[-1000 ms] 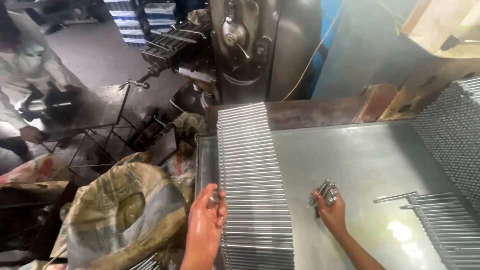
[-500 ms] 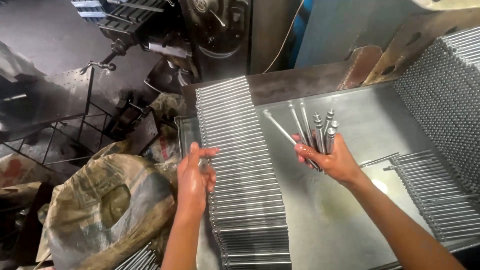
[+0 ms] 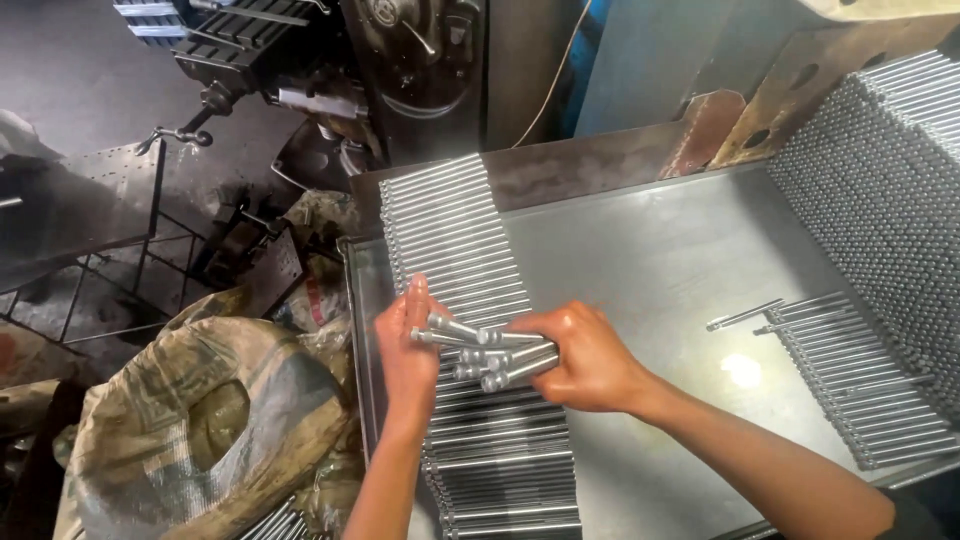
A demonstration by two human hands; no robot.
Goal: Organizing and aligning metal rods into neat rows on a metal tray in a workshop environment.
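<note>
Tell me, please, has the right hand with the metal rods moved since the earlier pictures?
Yes. The right hand carried its bundle of rods leftward from the bare tray floor onto the long row of laid rods, meeting the left hand.
</note>
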